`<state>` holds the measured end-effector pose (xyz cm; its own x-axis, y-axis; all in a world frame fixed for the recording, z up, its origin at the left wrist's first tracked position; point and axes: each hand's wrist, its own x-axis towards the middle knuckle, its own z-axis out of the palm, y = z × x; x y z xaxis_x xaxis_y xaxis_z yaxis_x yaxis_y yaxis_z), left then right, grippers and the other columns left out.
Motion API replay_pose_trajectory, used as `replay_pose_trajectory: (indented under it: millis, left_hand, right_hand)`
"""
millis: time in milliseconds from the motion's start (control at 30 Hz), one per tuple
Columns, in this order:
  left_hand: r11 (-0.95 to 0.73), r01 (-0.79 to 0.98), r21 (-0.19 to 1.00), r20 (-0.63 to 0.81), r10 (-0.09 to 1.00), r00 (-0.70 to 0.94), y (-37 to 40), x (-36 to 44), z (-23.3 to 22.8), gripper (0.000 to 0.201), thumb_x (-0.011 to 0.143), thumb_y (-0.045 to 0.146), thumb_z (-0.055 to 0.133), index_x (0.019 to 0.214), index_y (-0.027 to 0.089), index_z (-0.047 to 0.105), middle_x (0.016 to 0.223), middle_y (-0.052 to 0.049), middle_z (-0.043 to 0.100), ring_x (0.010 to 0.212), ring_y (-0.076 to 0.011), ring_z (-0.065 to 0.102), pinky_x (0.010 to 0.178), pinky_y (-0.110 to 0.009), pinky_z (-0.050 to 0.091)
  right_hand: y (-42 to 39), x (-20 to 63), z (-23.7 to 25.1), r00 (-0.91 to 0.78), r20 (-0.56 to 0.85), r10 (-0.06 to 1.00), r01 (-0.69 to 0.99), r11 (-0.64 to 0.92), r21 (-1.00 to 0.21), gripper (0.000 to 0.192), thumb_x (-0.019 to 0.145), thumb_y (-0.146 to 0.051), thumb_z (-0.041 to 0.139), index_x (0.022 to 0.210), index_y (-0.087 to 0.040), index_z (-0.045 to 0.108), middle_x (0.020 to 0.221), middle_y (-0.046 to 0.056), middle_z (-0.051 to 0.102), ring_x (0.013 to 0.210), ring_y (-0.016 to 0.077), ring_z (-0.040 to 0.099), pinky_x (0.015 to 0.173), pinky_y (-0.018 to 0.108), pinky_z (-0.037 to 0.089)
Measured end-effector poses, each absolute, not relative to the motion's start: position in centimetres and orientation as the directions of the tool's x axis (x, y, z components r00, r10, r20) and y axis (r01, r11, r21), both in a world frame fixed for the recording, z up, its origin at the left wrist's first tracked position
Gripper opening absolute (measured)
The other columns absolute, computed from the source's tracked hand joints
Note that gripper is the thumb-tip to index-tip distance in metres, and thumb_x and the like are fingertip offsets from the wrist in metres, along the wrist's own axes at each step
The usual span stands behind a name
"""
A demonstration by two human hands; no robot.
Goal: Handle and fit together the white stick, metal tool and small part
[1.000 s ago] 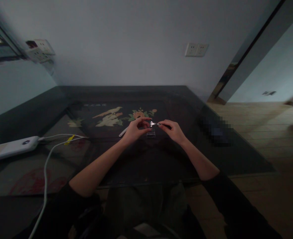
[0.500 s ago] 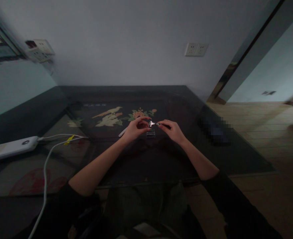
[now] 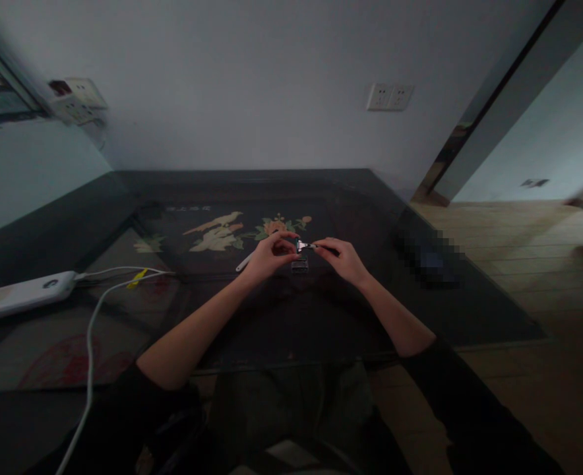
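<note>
Both my hands meet over the middle of a dark glass-topped table [image 3: 281,323]. My right hand [image 3: 343,258] pinches the dark handle of a small razor-like tool with a shiny metal head [image 3: 302,247]. My left hand [image 3: 270,254] has its fingertips at that metal head; the dim light hides whether it grips it. A small clear box [image 3: 300,266] lies on the glass just beneath the tool. A thin white stick [image 3: 245,265] pokes out from behind my left hand.
A white power bank [image 3: 22,295] lies at the left with white cables [image 3: 91,330] running toward me. A bird-and-flower picture [image 3: 222,232] shows under the glass. A blurred dark object [image 3: 432,260] sits near the right edge. Wall sockets [image 3: 389,96] are on the far wall.
Almost nothing differs. My hands stay together at the tool's head, with only slight finger shifts and a small camera drift.
</note>
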<state>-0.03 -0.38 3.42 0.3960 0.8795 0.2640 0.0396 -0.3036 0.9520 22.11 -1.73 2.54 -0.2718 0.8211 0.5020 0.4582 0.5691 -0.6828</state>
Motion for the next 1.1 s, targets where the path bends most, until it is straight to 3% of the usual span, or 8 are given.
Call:
replay_pose_trajectory:
  millis: [333,700,867,967,1033,1100]
  left_hand:
    - [-0.284,0.023,0.958,0.246,0.865,0.438,-0.2,-0.3,3.2,0.047,0.075,0.015,0.072,0.120,0.017,0.059,0.093,-0.005,0.073,0.090,-0.0175,0.069,0.086,-0.035,0.055]
    - [-0.266,0.032,0.963,0.235,0.895,0.378,-0.2,-0.1,3.2,0.043,0.073,0.019,0.074,0.113,0.015,0.060,0.081,0.000,0.067,0.077,-0.0126,0.065,0.079,-0.029,0.052]
    - [-0.317,0.046,0.947,0.274,0.876,0.397,0.6,-0.7,3.4,0.049,0.074,0.021,0.075,0.120,0.015,0.058,0.091,-0.005,0.070,0.084,-0.0145,0.066,0.082,-0.030,0.052]
    - [-0.376,0.155,0.913,0.333,0.909,0.249,2.2,-2.2,3.2,0.034,0.084,0.028,0.064,0.114,0.013,0.060,0.093,-0.007,0.071,0.084,-0.0152,0.067,0.081,-0.029,0.052]
    - [-0.382,0.351,0.855,0.359,0.924,0.133,3.4,-3.5,2.8,0.024,0.087,0.028,0.059,0.106,0.013,0.063,0.093,-0.008,0.071,0.083,-0.0164,0.066,0.078,-0.029,0.052]
    - [-0.338,0.604,0.721,0.362,0.928,0.087,4.1,-4.6,2.4,0.018,0.086,0.023,0.057,0.099,0.014,0.065,0.090,-0.007,0.070,0.083,-0.0183,0.065,0.077,-0.029,0.050]
  right_hand:
    - [-1.7,22.1,2.5,-0.259,0.508,0.821,0.465,0.567,-0.679,0.030,0.092,-0.044,0.057,0.100,-0.021,0.075,0.093,0.007,0.074,0.085,0.0215,0.066,0.076,0.035,0.050]
    - [-1.8,21.9,2.6,-0.274,0.457,0.846,0.444,0.532,-0.721,0.022,0.090,-0.033,0.060,0.105,-0.023,0.073,0.108,0.008,0.075,0.102,0.0246,0.068,0.091,0.039,0.049]
    - [-2.0,21.7,2.9,-0.264,0.467,0.844,0.425,0.536,-0.729,0.021,0.089,-0.031,0.059,0.104,-0.022,0.070,0.101,0.006,0.073,0.091,0.0225,0.067,0.083,0.035,0.049]
    - [-1.9,21.8,2.7,-0.252,0.445,0.859,0.440,0.511,-0.738,0.021,0.090,-0.032,0.057,0.104,-0.020,0.067,0.085,0.004,0.070,0.075,0.0187,0.064,0.073,0.031,0.047]
    - [-1.9,21.8,2.5,-0.256,0.427,0.867,0.429,0.498,-0.754,0.021,0.091,-0.032,0.056,0.105,-0.020,0.065,0.077,0.001,0.067,0.067,0.0163,0.060,0.068,0.030,0.045]
    - [-1.8,21.8,2.4,-0.264,0.419,0.868,0.413,0.495,-0.765,0.021,0.092,-0.033,0.054,0.105,-0.019,0.063,0.073,0.000,0.064,0.063,0.0151,0.058,0.067,0.029,0.044]
